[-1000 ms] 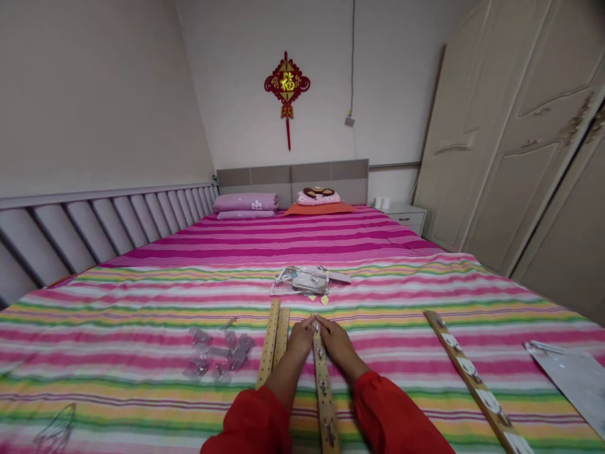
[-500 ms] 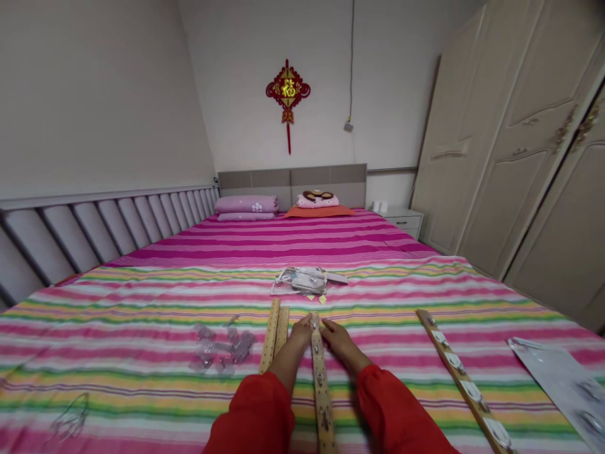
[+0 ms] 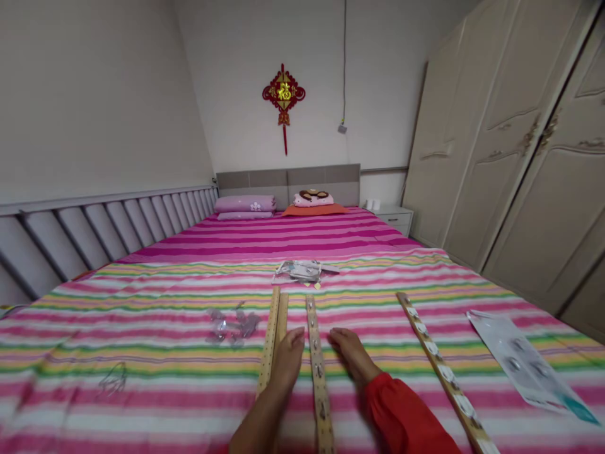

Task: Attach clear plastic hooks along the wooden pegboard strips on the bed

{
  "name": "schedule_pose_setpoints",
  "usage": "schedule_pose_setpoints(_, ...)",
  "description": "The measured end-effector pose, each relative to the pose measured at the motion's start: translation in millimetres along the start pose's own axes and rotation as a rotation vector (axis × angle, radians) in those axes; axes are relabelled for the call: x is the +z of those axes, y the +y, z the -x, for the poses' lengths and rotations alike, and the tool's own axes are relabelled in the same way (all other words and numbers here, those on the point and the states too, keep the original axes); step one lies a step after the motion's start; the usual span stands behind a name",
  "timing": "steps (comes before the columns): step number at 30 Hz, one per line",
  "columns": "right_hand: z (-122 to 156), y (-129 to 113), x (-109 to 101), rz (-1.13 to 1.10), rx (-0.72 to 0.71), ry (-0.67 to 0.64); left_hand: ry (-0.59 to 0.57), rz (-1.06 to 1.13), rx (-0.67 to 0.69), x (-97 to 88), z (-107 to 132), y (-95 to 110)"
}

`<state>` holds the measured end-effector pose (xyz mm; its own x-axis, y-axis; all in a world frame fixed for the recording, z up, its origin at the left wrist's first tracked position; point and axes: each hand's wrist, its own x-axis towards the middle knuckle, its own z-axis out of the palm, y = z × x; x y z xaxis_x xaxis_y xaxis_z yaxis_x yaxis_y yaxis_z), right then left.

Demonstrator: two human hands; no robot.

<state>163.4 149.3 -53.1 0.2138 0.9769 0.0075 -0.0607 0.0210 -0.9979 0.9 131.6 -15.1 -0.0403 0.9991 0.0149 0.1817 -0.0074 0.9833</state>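
A narrow wooden strip (image 3: 314,343) with small metal fittings along it lies on the striped sheet, running away from me. My left hand (image 3: 290,352) is just left of it, fingers stretched forward and holding nothing I can see. On the other side, my right hand (image 3: 350,350) hovers close to the strip with its fingers apart and nothing in them. Two more wooden strips with rows of holes (image 3: 269,337) lie side by side to the left, partly behind my left hand and forearm. Farther right rests a wooden strip bearing white pieces (image 3: 432,348).
Crumpled clear plastic packets (image 3: 231,326) lie left of the strips, with a tangled thin cord (image 3: 113,378) nearer me. A plastic package (image 3: 302,272) sits beyond the strips. At right is a clear pack with metal pieces (image 3: 524,362). A railing (image 3: 118,224) borders the bed's left.
Both hands have drawn back from the far end of the middle strip, leaving it uncovered. They now sit apart beside its middle. The camera view has shifted slightly.
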Motion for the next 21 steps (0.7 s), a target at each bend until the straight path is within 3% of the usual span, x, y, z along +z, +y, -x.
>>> schedule_pose_setpoints(4,61.8,-2.3,-14.6,-0.164,0.087,0.058,0.094,-0.063,0.135,-14.7,79.0,-14.6)
schedule_pose_setpoints(7,114.9,1.4,-21.5,-0.303,0.113,0.094,0.165,-0.136,0.299,-19.7,126.3,-42.7)
schedule_pose_setpoints(10,163.6,17.1,-21.0,-0.323,0.161,0.151,0.233,-0.228,0.421,-18.6,156.0,-77.5)
schedule_pose_setpoints(12,189.2,31.9,-16.8,-0.365,0.223,0.185,0.291,-0.277,0.442,-16.0,167.3,-97.1)
schedule_pose_setpoints(15,214.7,49.5,-7.9,-0.510,0.325,0.155,0.274,-0.334,0.448,-12.6,174.0,-115.3)
schedule_pose_setpoints(21,223.6,54.6,6.1,-0.626,0.396,0.040,0.204,-0.338,0.442,-9.4,165.6,-124.9)
